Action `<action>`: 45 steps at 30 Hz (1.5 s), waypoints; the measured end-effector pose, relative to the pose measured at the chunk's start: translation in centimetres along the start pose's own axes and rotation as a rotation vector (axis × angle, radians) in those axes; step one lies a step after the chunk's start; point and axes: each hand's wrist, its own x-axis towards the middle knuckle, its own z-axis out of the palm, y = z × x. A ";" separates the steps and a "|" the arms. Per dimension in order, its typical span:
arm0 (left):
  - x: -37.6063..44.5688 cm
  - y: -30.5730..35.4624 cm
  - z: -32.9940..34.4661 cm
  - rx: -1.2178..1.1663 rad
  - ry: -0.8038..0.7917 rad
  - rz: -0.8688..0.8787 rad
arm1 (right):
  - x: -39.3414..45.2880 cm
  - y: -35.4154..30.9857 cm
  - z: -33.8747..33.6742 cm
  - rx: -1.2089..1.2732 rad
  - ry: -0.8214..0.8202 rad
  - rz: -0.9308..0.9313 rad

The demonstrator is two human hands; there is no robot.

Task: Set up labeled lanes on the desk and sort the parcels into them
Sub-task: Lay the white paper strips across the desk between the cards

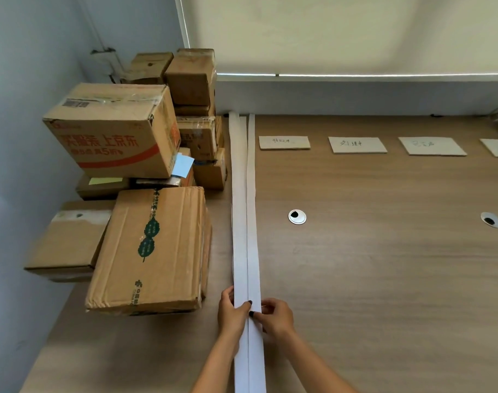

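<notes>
The writing on the label cards is too faint to read; right of them, a fourth card is cut by the edge.

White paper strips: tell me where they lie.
Head view, left of centre: the white paper strips run lengthwise down the desk, right of the stacked parcels.

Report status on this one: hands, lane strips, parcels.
Left hand and right hand both pinching long white paper strips. Brown cardboard parcels piled left, unsorted. Handwritten label cards along far edge.
</notes>
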 end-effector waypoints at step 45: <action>-4.0 0.9 -0.7 -0.214 0.007 0.177 | -4.4 -4.7 -1.8 0.335 -0.269 -0.140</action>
